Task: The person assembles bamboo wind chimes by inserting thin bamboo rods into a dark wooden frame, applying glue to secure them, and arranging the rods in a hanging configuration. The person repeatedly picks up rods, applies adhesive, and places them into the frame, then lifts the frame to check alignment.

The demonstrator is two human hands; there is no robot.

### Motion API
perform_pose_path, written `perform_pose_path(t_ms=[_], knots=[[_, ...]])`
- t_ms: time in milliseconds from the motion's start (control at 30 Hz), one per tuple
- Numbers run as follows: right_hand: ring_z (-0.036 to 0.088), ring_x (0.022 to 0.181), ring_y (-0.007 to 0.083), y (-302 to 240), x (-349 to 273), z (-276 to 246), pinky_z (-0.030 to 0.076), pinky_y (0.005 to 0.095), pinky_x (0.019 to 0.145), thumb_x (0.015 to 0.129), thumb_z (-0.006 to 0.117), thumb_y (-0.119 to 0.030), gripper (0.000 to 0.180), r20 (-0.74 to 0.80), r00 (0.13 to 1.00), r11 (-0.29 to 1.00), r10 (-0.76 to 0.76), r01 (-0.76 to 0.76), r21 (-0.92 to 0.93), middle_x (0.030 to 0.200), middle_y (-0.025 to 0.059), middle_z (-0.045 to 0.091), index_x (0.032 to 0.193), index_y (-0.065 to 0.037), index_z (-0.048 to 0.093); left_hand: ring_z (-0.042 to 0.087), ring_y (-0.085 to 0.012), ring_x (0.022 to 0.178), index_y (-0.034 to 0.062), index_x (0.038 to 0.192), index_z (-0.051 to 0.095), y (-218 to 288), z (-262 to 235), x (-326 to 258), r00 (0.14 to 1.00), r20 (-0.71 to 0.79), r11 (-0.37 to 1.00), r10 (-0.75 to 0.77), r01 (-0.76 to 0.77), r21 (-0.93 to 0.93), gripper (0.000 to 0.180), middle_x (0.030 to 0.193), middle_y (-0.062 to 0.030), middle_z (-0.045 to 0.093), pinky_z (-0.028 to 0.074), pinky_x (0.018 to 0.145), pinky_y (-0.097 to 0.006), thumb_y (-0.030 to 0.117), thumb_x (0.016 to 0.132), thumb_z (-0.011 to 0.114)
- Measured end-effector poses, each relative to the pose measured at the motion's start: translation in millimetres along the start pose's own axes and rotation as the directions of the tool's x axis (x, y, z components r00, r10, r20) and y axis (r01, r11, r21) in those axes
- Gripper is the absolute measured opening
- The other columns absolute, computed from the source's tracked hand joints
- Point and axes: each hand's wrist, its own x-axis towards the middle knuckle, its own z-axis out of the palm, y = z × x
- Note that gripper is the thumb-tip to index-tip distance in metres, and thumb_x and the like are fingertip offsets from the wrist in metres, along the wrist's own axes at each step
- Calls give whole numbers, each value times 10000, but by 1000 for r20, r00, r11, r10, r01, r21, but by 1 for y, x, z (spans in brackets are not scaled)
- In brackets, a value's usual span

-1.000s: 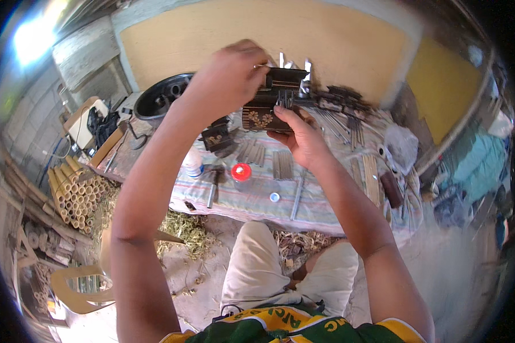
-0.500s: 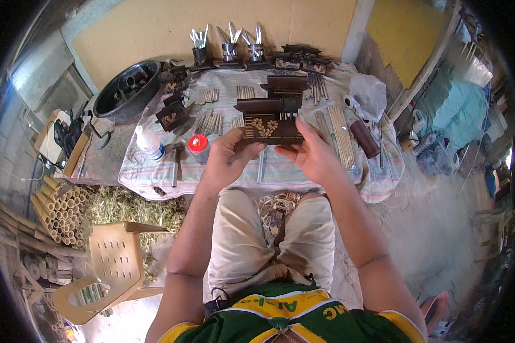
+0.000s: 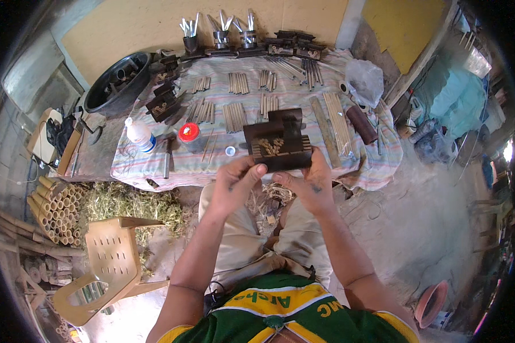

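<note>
Both hands hold a dark brown bamboo holder [image 3: 279,159] with a pale carved floral pattern, in front of the table's near edge. My left hand [image 3: 234,186] is closed on its left lower corner, thumb on the near face. My right hand [image 3: 310,186] grips the right lower corner, its fingers partly hidden behind the piece. A tubular part [image 3: 286,123] rises at the holder's far side. On the cloth beyond lie bundles of short pale sticks [image 3: 234,117]. Left of the holder are a small white cap [image 3: 230,151] and a jar with a red lid [image 3: 190,136].
The striped cloth [image 3: 177,178] covers the table. A white bottle [image 3: 141,136] and hammer [image 3: 167,157] lie left, a brown tube [image 3: 361,124] and plastic bag [image 3: 365,80] right. Carved holders [image 3: 294,47] line the back. A black basin [image 3: 88,103] and plastic chair [image 3: 115,251] are left.
The holder has moved nearer to me and slightly right, and is tilted differently. Both hands moved with it and keep hold. More stick bundles and the white cap now show beyond it.
</note>
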Motion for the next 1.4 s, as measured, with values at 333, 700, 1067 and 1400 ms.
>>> perform_pose_path(t_ms=[333,700,1067,1400], knots=[[640,916,132,-8,-38,-19,514,283,801,684,871,-72,601,-179,980,990,-91,69,-124,1010,78,664,1122,2,465,531,-59,658,-38,1072,600,-14,50,-35,997,57,995,46,-40,-94,286,818,-23,608,440,595,-201,216,1034,474],[595,997,126,41,-65,-55,465,304,922,870,700,-66,427,-502,754,859,425,-162,485,1046,59,655,1241,-1,499,543,-81,646,-5,1074,634,-24,62,-54,973,155,983,-169,177,-43,159,826,-37,611,454,570,-246,98,955,611],[615,851,92,77,-26,-73,514,266,765,825,756,-44,279,-52,985,984,167,-170,-58,960,27,690,1074,-1,639,591,-63,755,-39,1120,625,-85,19,-40,990,-126,986,-62,81,146,213,861,-35,671,478,645,-220,27,918,637],[597,848,73,156,39,-98,486,250,745,795,783,-73,284,-1,973,965,229,-227,-129,925,7,685,1048,-9,674,599,-65,762,-61,1110,619,-86,-47,-67,941,-115,925,-319,335,179,212,892,-45,661,496,682,-215,35,923,638]])
